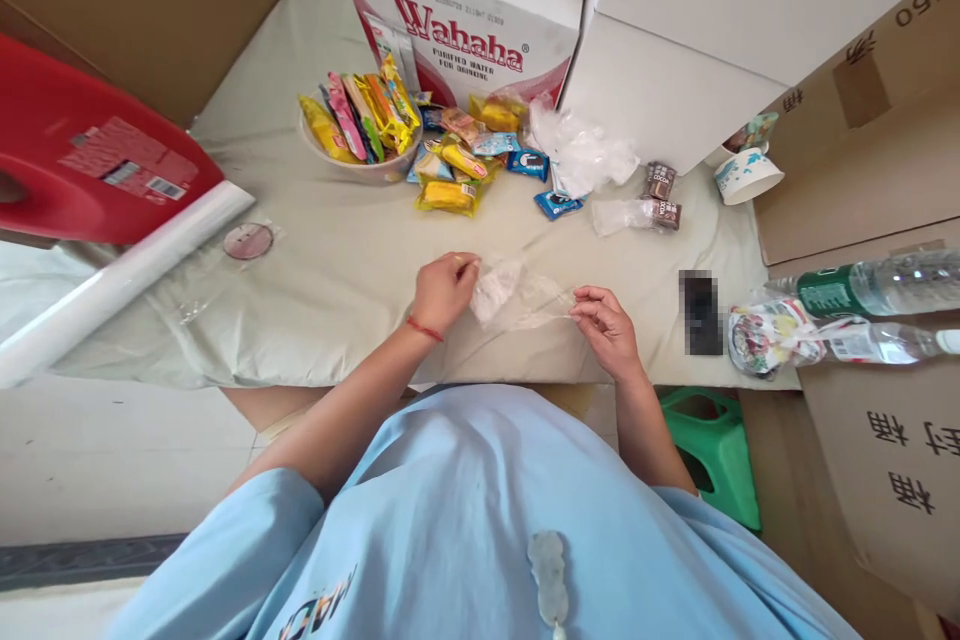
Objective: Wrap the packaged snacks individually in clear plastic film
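Pale-blue cotton shirt (480, 520) fills the near edge; beyond it a cream cloth-covered table (337, 270) stands among brown cardboard cartons (150, 0); the left hand (444, 292) and right hand (606, 325) each pinch an end of one thin clear plastic bag (517, 298), crinkled, stretched between them at the near middle; farther off sit one round bowl (360, 170) of glossy snack packets and one white Wahaha box (465, 30); two clear water bottles (877, 285) lie at the right.
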A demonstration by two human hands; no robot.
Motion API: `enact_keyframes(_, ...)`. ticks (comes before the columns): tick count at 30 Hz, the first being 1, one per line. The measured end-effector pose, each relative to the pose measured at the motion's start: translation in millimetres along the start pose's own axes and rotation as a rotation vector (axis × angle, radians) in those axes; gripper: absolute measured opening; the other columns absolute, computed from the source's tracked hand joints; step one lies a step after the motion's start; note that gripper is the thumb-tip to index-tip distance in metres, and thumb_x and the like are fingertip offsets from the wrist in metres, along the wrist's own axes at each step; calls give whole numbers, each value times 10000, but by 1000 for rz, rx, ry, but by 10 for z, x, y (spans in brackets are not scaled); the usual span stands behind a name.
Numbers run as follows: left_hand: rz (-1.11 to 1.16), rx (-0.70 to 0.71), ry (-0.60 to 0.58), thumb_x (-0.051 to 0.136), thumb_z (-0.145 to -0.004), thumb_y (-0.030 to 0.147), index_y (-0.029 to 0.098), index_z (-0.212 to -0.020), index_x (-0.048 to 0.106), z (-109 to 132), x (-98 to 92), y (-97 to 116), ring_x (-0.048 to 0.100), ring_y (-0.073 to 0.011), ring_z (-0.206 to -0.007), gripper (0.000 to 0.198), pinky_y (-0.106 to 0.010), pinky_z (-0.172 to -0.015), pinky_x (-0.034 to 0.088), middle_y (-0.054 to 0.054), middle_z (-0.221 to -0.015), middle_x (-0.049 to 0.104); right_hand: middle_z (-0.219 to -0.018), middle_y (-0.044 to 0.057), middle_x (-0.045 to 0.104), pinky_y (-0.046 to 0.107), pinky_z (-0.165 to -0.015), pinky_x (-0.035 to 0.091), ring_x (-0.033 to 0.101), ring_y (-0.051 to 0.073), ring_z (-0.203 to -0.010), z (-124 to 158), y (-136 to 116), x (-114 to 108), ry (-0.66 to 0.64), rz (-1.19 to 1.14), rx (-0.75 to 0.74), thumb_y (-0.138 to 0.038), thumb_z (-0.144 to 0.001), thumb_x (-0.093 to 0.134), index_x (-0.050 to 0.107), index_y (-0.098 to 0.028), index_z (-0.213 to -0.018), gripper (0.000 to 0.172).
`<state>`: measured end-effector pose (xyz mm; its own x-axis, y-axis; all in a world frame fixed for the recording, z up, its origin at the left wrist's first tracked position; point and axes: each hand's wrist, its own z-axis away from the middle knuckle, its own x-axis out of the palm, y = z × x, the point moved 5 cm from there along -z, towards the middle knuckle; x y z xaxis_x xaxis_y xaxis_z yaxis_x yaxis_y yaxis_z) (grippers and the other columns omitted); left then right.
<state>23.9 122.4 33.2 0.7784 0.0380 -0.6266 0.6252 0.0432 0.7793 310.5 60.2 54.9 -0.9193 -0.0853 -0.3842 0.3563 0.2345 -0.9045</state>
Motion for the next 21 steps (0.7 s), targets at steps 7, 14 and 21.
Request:
enact_keyframes(7,910,-221,277,780,-799,490,231,-863,653,84,-491,-214,667,-146,-836,296,-237,-686,513,-26,-948,742,-1204,85,666,436,-998,554,666,228,-1129,26,44,-76,-106,86,26,-404,-987,639,783,-294,-994,181)
enact_keyframes(14,1124,-281,159,913,-720,445,242,-852,642,497,-612,-201,729,-198,-1045,363,-324,-868,577,-16,-1062,767,-1300,86,678,438,-1038,556,655,238,-1220,-208,-86,-270,-320,64,70,-477,-995,636,765,-305,-1155,268)
enact_keyframes(21,1133,-261,91,896,-745,444,221,-857,670,613,-516,-64,741,-211,-1057,337,-361,-933,576,-47,-1096,771,-1341,139,631,463,-981,566,664,265,-1104,-746,114,340,-40,194,124,-450,-776,839,591,-264,-1429,723)
